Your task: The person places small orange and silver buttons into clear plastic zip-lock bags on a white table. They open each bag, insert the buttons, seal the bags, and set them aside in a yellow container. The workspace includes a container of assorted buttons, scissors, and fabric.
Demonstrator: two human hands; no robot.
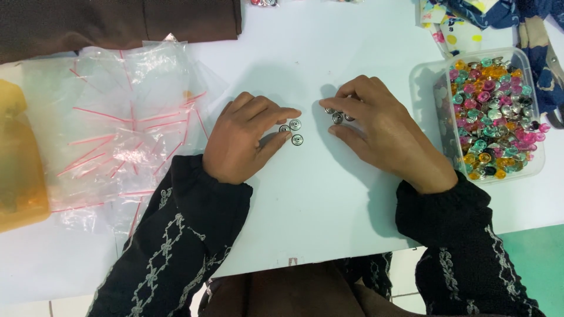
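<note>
My left hand (245,141) rests on the white table (317,194), its index finger and thumb touching a small cluster of three round silver snap buttons (294,132). A little to the right, my right hand (382,132) lies flat with its fingertips on another few silver snap buttons (338,116), partly hidden under the fingers. Neither hand grips anything; both press or slide the buttons on the tabletop. Both arms wear black sleeves with white embroidery.
A clear plastic tub (531,161) full of several coloured and silver snap buttons stands at the right. A pile of small clear bags with red strips (117,123) lies at the left, beside an orange container (17,170). Dark fabric (117,23) and patterned cloth (499,17) lie at the back.
</note>
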